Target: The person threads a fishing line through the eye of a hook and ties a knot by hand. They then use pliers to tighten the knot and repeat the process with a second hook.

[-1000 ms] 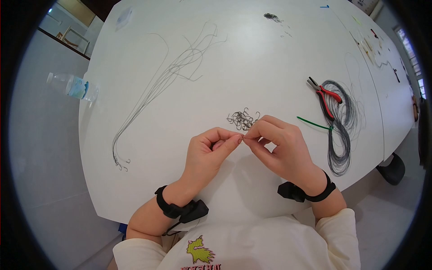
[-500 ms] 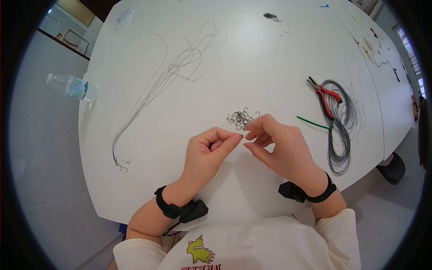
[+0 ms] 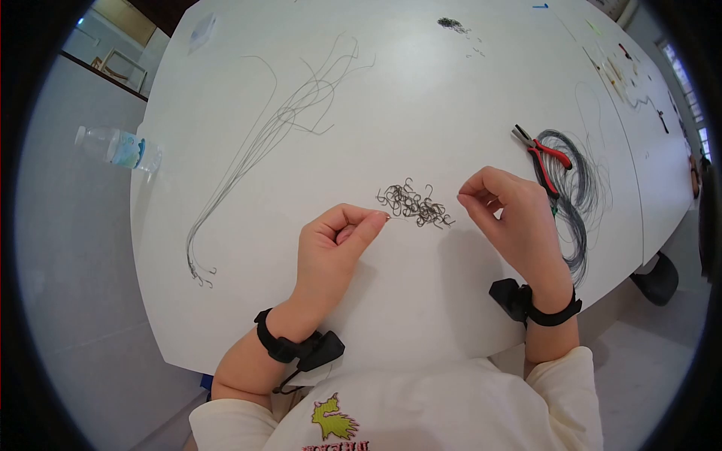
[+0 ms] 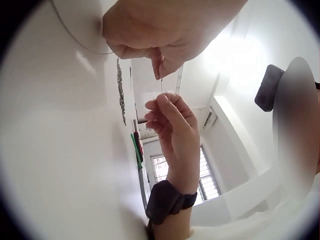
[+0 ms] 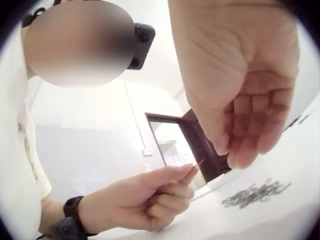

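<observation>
My left hand (image 3: pixel 329 248) pinches a small, thin metal piece, apparently a fish hook (image 5: pixel 201 163), between thumb and forefinger; most of it is hidden by the fingers. From it a thin fishing line (image 4: pixel 162 87) runs toward my right hand (image 3: pixel 513 218), whose thumb and forefinger pinch the line. Between and just beyond the hands lies a pile of fish hooks (image 3: pixel 412 203) on the white table. In the right wrist view, that pile sits below the right fingertips.
Red-handled pliers (image 3: pixel 545 159) rest on a coil of dark line (image 3: pixel 577 225) at right. A bundle of lines with hooks (image 3: pixel 259 146) stretches across the left side. A water bottle (image 3: pixel 120 147) is at the left edge. Small dark pieces (image 3: pixel 452 25) lie at the back.
The hands were together fingertip to fingertip. My right hand has drawn away to the right, while the left has shifted slightly left and up, exposing more of the hook pile.
</observation>
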Motion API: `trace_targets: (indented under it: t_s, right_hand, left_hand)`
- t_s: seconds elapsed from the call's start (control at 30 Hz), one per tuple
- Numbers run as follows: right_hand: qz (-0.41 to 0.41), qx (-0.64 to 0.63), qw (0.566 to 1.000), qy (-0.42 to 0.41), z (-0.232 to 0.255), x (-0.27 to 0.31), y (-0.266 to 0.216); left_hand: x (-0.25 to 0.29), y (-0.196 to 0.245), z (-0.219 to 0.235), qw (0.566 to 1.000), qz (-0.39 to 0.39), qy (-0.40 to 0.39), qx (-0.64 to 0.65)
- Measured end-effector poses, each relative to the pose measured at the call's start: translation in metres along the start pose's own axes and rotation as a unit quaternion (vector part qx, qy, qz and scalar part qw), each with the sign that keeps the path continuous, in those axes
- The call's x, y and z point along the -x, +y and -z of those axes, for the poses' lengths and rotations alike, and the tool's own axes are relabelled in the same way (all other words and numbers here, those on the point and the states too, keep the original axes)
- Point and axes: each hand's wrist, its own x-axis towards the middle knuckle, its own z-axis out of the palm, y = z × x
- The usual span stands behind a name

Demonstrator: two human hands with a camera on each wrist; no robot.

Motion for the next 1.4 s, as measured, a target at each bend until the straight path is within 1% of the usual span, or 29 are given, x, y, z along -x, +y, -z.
trace_targets:
  t_s: [0.03, 0.07, 0.1, 0.17, 0.2, 0.23, 0.3, 0.33, 0.4, 0.43, 0.5, 0.53, 0.6, 0.63, 0.67, 0.7, 0.73, 0.8, 0.83, 0.9, 1.07, 1.17, 1.4]
  right_hand:
    - [-0.025, 0.016, 1.0, -0.009, 0.002, 0.0, 0.001]
    - [-0.067, -0.015, 0.996, -0.056, 0.003, 0.001, -0.002]
    - [-0.068, -0.016, 0.996, -0.055, 0.001, 0.001, 0.0]
    - [-0.055, -0.076, 0.988, -0.124, -0.009, 0.0, 0.009]
    - [-0.057, -0.113, 0.985, -0.12, -0.014, -0.001, 0.009]
    - [-0.058, -0.113, 0.985, -0.119, -0.017, -0.003, 0.009]
    - [-0.056, -0.163, 0.98, -0.102, -0.023, -0.007, 0.008]
    - [-0.056, -0.162, 0.98, -0.1, -0.026, -0.007, 0.01]
    - [-0.047, -0.268, 0.961, -0.047, -0.031, -0.006, 0.013]
    - [-0.046, -0.267, 0.961, -0.049, -0.03, -0.006, 0.011]
    - [-0.107, -0.331, 0.929, -0.128, -0.026, -0.004, 0.008]
    - [-0.106, -0.331, 0.929, -0.128, -0.029, -0.003, 0.009]
    - [-0.042, -0.268, 0.956, -0.116, -0.038, -0.003, 0.011]
    - [-0.042, -0.268, 0.956, -0.115, -0.038, -0.002, 0.008]
    - [-0.049, -0.263, 0.959, -0.091, -0.035, -0.003, 0.002]
    - [-0.055, -0.259, 0.962, -0.067, -0.033, -0.003, -0.004]
    - [-0.054, -0.259, 0.962, -0.068, -0.031, -0.002, -0.007]
    - [0.008, -0.205, 0.978, -0.038, -0.03, 0.002, -0.013]
    - [0.009, -0.205, 0.978, -0.038, -0.032, 0.003, -0.015]
    - [0.086, -0.143, 0.986, -0.016, -0.036, 0.005, -0.018]
    - [0.095, -0.121, 0.988, -0.01, -0.04, 0.006, -0.017]
    - [0.093, -0.119, 0.988, -0.012, -0.04, 0.006, -0.017]
    - [0.096, -0.126, 0.987, -0.012, -0.041, 0.008, -0.017]
  left_hand:
    - [-0.001, -0.001, 0.001, 1.0, -0.004, 0.001, 0.02]
    - [-0.001, -0.001, 0.001, 0.999, -0.009, 0.002, 0.04]
    - [-0.001, -0.001, 0.0, 0.999, -0.008, 0.001, 0.038]
    - [0.0, 0.001, -0.001, 1.0, -0.009, 0.002, 0.029]
    - [0.0, 0.001, -0.002, 1.0, -0.008, 0.001, 0.029]
    - [0.0, 0.001, -0.002, 0.999, -0.009, 0.002, 0.03]
    - [0.001, 0.001, -0.002, 0.999, -0.011, 0.001, 0.032]
    - [0.001, 0.001, -0.001, 0.999, -0.007, -0.001, 0.038]
    - [0.0, 0.0, -0.001, 0.999, -0.006, -0.002, 0.045]
    - [0.0, -0.001, 0.0, 0.999, -0.006, -0.003, 0.043]
    - [0.0, -0.002, 0.001, 0.999, -0.008, -0.003, 0.041]
    - [0.0, -0.003, 0.001, 0.999, -0.006, -0.006, 0.041]
    - [0.001, -0.002, 0.001, 0.999, -0.006, -0.01, 0.041]
    - [0.001, -0.001, 0.001, 0.999, 0.002, -0.01, 0.041]
    - [0.002, -0.001, 0.001, 0.999, 0.011, -0.009, 0.041]
    - [0.001, -0.002, 0.001, 0.999, 0.01, -0.009, 0.042]
    - [0.0, -0.005, 0.0, 0.999, -0.002, -0.011, 0.044]
    - [0.0, -0.006, -0.001, 0.999, -0.015, -0.013, 0.045]
    - [0.001, -0.004, -0.002, 0.999, -0.013, -0.015, 0.05]
    - [0.002, -0.002, -0.002, 0.998, -0.01, -0.018, 0.054]
    - [0.005, 0.0, -0.002, 0.998, 0.01, -0.028, 0.047]
    - [0.004, -0.003, -0.004, 0.999, -0.006, -0.028, 0.04]
    - [0.006, 0.0, -0.003, 0.999, 0.008, -0.037, 0.037]
